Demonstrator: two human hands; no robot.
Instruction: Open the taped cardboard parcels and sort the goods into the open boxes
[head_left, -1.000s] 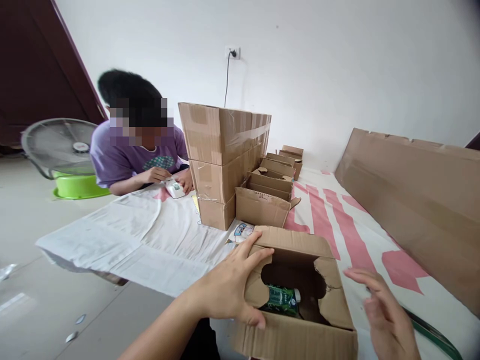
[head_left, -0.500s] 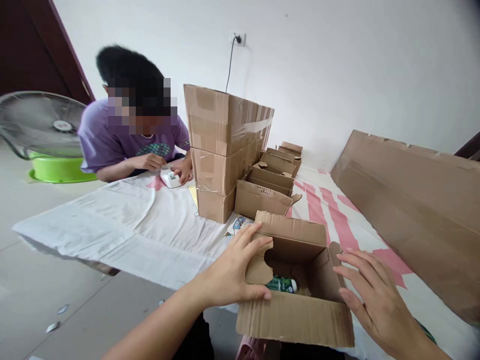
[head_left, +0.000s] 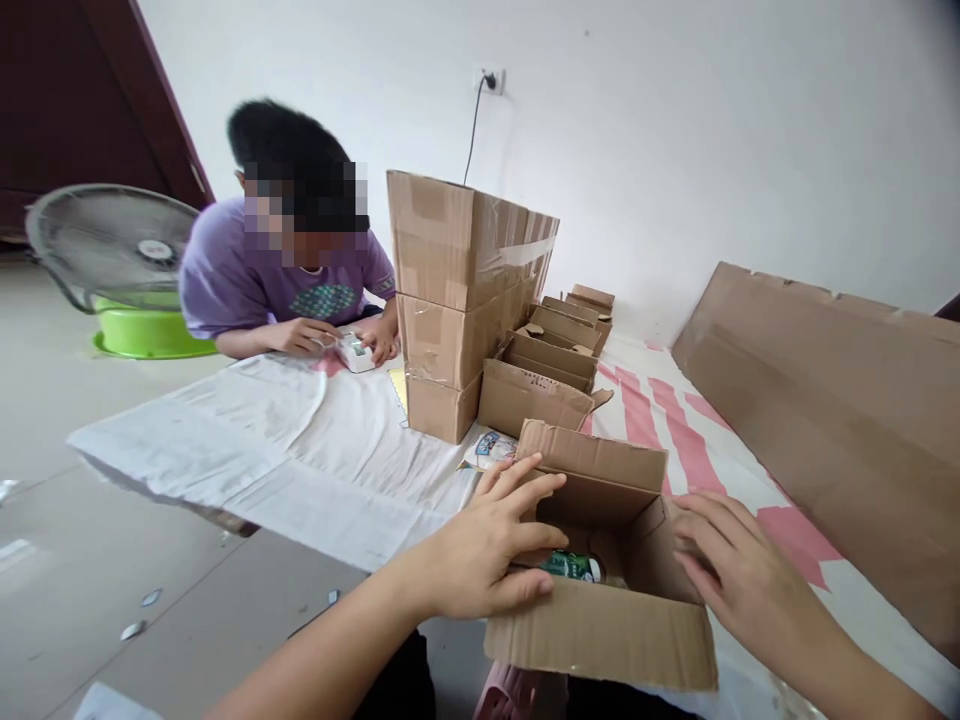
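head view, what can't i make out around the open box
Head view throughout:
Green container, left end: hidden by the left hand.
Its print: too small to read.
Pink object: cut off by the bottom edge.
Next box behind, inner floor: hidden by its own sides.

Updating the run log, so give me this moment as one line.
left hand: over left side of open box; right hand: at its right edge; green container: inside, partly hidden; stacked boxes: farther back

Wall [head_left: 712,130]: white, plain; power socket [head_left: 489,80] fitted, black cord [head_left: 472,135] plugged in | Floor [head_left: 52,420]: pale, glossy tile | Door [head_left: 67,110]: dark reddish-brown, left | Table [head_left: 247,430]: white-and-red cloth cover | Lighting: soft, reflected off floor
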